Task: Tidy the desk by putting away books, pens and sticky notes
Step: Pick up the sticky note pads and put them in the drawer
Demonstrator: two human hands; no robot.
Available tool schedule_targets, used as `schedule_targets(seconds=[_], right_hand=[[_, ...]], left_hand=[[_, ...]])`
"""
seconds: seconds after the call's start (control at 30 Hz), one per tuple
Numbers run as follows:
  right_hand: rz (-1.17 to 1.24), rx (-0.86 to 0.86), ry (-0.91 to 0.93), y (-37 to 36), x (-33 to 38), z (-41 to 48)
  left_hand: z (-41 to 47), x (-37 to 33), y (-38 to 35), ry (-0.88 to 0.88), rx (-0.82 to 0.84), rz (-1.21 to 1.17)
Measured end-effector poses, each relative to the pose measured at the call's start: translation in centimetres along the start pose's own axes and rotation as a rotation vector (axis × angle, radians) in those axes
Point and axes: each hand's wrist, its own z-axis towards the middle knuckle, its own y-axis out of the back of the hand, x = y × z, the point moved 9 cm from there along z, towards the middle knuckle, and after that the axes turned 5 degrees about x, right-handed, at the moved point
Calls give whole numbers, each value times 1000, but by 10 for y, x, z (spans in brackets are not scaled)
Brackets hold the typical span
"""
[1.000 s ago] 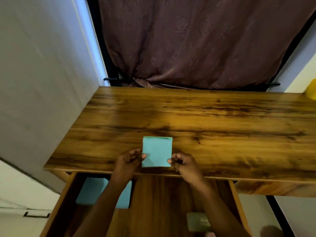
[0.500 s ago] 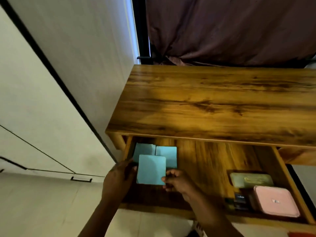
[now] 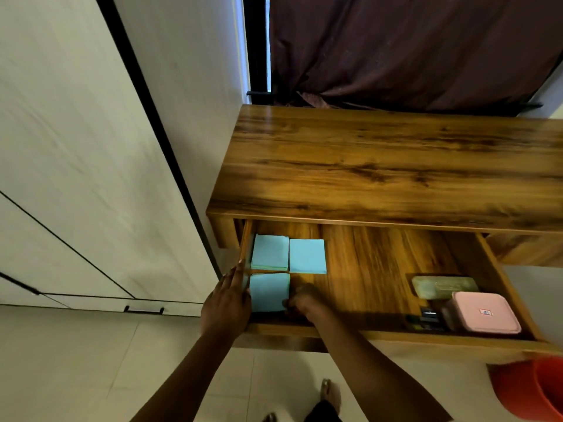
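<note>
fingers point(image 3: 234, 277) of left hand point(image 3: 227, 303) straight, pressed flat to the 9 o'clock edge of the loose sticky pad point(image 3: 269, 292); right hand point(image 3: 304, 301) curled, pinching the 3 o'clock edge. squaring it into the drawer point(image 3: 365, 334) corner, at 6 o'clock of the two stored pads point(image 3: 307, 255), likely to keep a neat grid. half a second back: held higher, overlapping both; now down, gap showing.

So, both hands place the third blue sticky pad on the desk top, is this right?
No. The head view shows the left hand and right hand placing the third blue sticky pad inside the open drawer, not on the desk top.
</note>
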Motion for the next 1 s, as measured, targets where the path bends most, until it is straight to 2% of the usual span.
schedule_targets(seconds=[0.23, 0.53, 0.57, 0.73, 0.87, 1.0], right_hand=[[78, -57, 13, 4, 4, 8], [-277, -126, 123, 12, 19, 10], [-259, -153, 132, 20, 20, 10], [-148, -526, 123, 105, 9, 14], [-35, -510, 6, 119, -11, 48], [-54, -517, -6, 115, -13, 79]], left_hand=[[-1, 1, 0, 18, -1, 18], [0, 0, 0, 11, -18, 41], [0, 0, 0, 9, -18, 43], [1, 0, -1, 3, -15, 42], [1, 0, -2, 3, -10, 47], [0, 0, 0, -1, -24, 54]])
